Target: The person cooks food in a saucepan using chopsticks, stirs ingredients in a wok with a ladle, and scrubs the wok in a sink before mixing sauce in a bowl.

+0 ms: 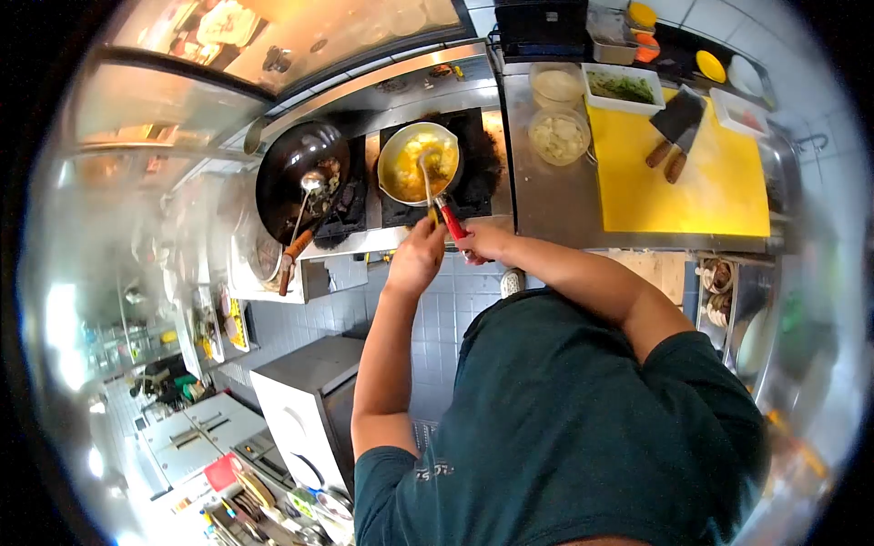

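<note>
My left hand [418,261] is closed around the handle of a ladle [428,187], whose head rests in a light-coloured frying pan [386,182]. Yellow and whitish food that looks like egg [410,177] lies in the pan, with some liquid around it. The pan sits on a stove burner. Its red handle [451,218] points toward me, and my right hand [482,243] is wrapped round the end of it. Both hands are close together in front of the stove.
Left on the stove stands a dark wok [282,159] with another ladle [311,182] in it and a wooden handle [298,244] jutting toward me. To the right, two cleavers [678,123] lie on a yellow cutting board [683,205], beside tubs [559,136] and a tray of greens [624,88].
</note>
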### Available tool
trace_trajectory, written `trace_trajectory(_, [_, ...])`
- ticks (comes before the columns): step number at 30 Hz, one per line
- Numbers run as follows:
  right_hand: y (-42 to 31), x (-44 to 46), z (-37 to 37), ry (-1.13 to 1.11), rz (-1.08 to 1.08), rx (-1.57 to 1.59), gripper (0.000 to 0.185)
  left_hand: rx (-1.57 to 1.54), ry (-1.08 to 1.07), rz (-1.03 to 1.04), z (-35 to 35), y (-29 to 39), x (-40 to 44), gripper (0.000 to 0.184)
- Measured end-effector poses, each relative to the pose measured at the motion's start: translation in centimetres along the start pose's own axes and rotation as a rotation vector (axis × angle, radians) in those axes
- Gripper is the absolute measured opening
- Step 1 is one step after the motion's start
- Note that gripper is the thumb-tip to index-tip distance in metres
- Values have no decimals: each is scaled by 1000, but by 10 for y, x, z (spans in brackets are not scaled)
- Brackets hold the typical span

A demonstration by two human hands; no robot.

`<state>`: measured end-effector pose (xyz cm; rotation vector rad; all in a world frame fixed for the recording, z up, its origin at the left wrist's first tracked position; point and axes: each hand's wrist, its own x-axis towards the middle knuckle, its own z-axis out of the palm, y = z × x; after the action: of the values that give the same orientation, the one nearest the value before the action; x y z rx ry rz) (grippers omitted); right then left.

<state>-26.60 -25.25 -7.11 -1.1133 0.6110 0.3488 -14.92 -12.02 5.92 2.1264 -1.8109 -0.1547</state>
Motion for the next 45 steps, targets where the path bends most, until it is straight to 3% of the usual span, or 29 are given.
trace_trajectory(5, [3, -8, 14, 199, -78, 7, 22, 124, 64, 7, 25, -40, 2, 4])
trace_trajectory(8, [6, -16, 17, 240, -136, 53, 24, 141, -98, -13, -6, -16, -16, 2])
trace_trajectory(13, [3, -30, 23, 320, -150, 86, 28, -143, 35, 143, -19, -14, -8, 11])
trace_trajectory(19, [5, -30, 33, 424, -198, 140, 31, -27, -63, 24, -9, -47, -24, 15])
trace_trajectory(22, [4, -31, 35, 462, -194, 146, 31, -89, 136, 66, -37, -25, -64, 25])
trace_trajectory(25, [4, -22, 35, 469, -141, 168, 29, -28, 207, 89, 6, -41, -113, 37])
trace_trajectory(28, [-3, -13, 40, 445, -102, 206, 24, 12, 93, 195, 41, -60, -135, 42])
trace_trajectory(31, [-4, 4, 40, 505, -109, 125, 20, 11, 140, 100, 30, -47, -141, 42])
trace_trajectory(34, [5, 20, 35, 497, -143, 43, 20, 40, 207, 166, 31, -42, -146, 42])
trace_trajectory(36, [15, 36, 34, 470, -174, 62, 21, -223, 51, -186, 63, -47, -156, 47])
trace_trajectory(37, [16, 38, 34, 490, -186, -15, 24, -521, 27, -288, 82, -68, -167, 49])
trace_trajectory(38, [17, 41, 34, 513, -197, -92, 27, -677, 168, -150, 81, -67, -161, 50])
trace_trajectory(39, [18, 42, 34, 537, -206, -169, 31, -213, 145, 15, 89, -97, -168, 50])
trace_trajectory(42, [-9, -14, 36, 477, -161, -369, 41, -280, 136, -1, 51, -87, -148, 39])
trace_trajectory(43, [3, 4, 27, 538, -216, -551, 41, -178, 237, 98, 31, -60, -127, 35])
trace_trajectory(45, [9, -49, 18, 632, -314, -547, 45, -38, 422, 279, -10, -6, -86, 31])
